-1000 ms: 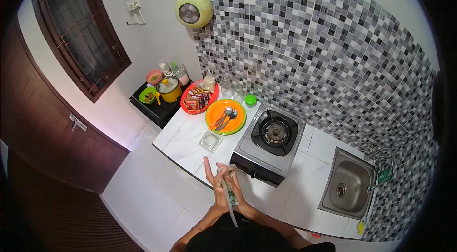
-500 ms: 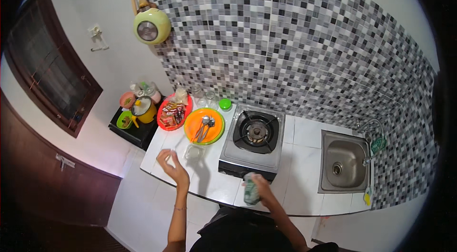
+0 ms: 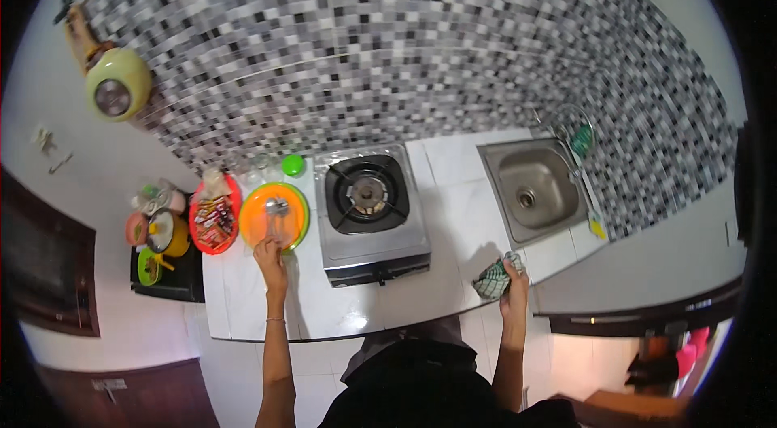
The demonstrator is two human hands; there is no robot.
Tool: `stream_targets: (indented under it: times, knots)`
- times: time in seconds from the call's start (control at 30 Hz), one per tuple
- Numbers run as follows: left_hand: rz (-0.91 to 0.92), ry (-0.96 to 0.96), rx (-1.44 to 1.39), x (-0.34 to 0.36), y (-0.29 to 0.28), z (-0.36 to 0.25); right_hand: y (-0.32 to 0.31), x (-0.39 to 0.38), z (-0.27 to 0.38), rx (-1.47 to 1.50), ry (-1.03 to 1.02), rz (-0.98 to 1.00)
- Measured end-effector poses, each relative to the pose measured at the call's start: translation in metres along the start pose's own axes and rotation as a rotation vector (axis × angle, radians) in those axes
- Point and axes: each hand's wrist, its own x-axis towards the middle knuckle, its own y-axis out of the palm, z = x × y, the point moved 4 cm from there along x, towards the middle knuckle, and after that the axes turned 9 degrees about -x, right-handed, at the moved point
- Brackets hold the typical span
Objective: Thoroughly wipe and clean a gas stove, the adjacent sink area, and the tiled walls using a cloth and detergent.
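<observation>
My left hand (image 3: 269,255) is at the near rim of the orange plate (image 3: 257,227), its fingers drawn together. Whatever they may grip is hidden; the clear container seen there earlier is hard to make out now. Several metal spoons (image 3: 277,208) lie on the plate, which rests on a green one. Over the counter's front edge, to the right of the stove, my right hand (image 3: 515,281) is closed around a bunched green-and-white checked cloth (image 3: 490,279).
Between my hands stands a single-burner gas stove (image 3: 368,246). A steel sink (image 3: 530,226) is set into the counter at right. Left are a red tray of sachets (image 3: 215,222), a green lid (image 3: 293,165), glass jars (image 3: 259,163) and a yellow pot (image 3: 171,238) on a black stand.
My view has swung to the right. My right hand has carried the cloth rightward from the stove's front. My left hand has moved to the plate's near rim, its fingers closing.
</observation>
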Motion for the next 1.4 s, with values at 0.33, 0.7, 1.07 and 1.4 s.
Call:
stream_targets:
  times: [0.33,0.7,1.07,1.4]
  knots:
    - [0.244,0.066,-0.053,-0.001,0.014,0.019,-0.025,-0.066,0.04,-0.795,-0.482,-0.205]
    - [0.206,-0.028,-0.084,-0.016,-0.005,0.005,0.143,-0.051,0.035,-0.688,-0.673,0.238]
    - [0.023,-0.293,-0.215,-0.12,-0.075,-0.038,0.257,-0.076,-0.137,-1.289,-1.142,0.469]
    - [-0.046,-0.349,-0.121,-0.183,-0.123,-0.062,0.308,-0.101,-0.137,-1.173,-1.299,1.006]
